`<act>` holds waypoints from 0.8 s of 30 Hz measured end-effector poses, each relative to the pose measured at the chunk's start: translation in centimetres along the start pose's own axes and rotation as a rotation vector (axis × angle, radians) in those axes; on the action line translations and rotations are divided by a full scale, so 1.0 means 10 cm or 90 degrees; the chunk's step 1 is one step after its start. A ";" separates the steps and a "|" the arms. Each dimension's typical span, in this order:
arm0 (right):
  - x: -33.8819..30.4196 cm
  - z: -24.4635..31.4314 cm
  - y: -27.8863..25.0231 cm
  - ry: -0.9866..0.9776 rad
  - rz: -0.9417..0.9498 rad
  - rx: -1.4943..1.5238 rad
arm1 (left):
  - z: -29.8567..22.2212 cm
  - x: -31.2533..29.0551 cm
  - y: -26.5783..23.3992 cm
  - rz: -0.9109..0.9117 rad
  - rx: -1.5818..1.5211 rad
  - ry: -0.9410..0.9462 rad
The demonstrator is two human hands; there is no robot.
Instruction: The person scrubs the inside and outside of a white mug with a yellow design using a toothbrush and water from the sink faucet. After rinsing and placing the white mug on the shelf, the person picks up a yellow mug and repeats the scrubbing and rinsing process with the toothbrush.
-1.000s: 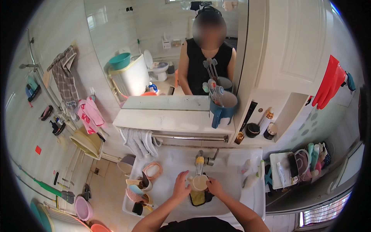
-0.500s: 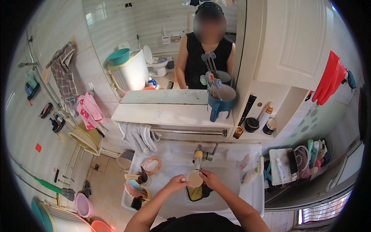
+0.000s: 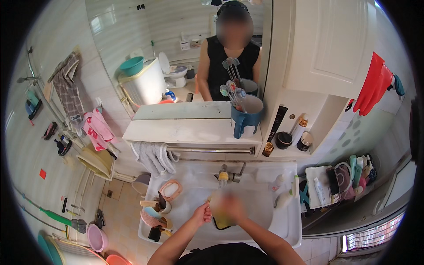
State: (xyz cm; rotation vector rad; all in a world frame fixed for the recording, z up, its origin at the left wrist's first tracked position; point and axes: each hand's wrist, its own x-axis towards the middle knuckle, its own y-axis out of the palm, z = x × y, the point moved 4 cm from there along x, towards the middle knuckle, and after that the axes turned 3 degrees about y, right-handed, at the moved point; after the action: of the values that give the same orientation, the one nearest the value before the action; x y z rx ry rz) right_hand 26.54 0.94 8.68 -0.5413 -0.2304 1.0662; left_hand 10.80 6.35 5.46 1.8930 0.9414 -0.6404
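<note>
My left hand is over the middle of the white washbasin, its fingers closed at the side of a pale cream cup. The cup is smeared and mostly covered. My right hand is over the cup, so blurred that its fingers cannot be made out, nor whether it holds anything. Beneath both hands lies a yellow-green cloth with a dark edge. Just beyond them stands the tap, with a yellow band on its spout.
On the basin's left are a pink soap dish and holders with brushes and combs. Bottles stand at its right. A grey towel hangs from a rail. Above, a blue mug holds several toothbrushes on the shelf.
My right hand has gone from the cup's right rim to over the cup and is now blurred. My left hand has moved slightly down and left. The whole view has shifted a little.
</note>
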 end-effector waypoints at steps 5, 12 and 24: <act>0.02 -0.05 0.09 0.007 -0.012 -0.073 | -0.03 -0.15 0.08 0.001 0.044 -0.053; 0.10 -0.22 0.15 -0.027 0.020 -0.145 | -0.01 -0.07 0.10 -0.001 0.009 -0.007; -0.17 -0.22 -0.26 -0.063 0.149 0.034 | -0.14 -0.15 0.16 -0.176 0.637 0.440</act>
State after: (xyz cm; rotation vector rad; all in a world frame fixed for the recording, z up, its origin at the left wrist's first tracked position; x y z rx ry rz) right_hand 28.67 -2.17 8.34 -0.4759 -0.2280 1.3243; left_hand 11.30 6.56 8.00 3.0175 1.5057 -0.6930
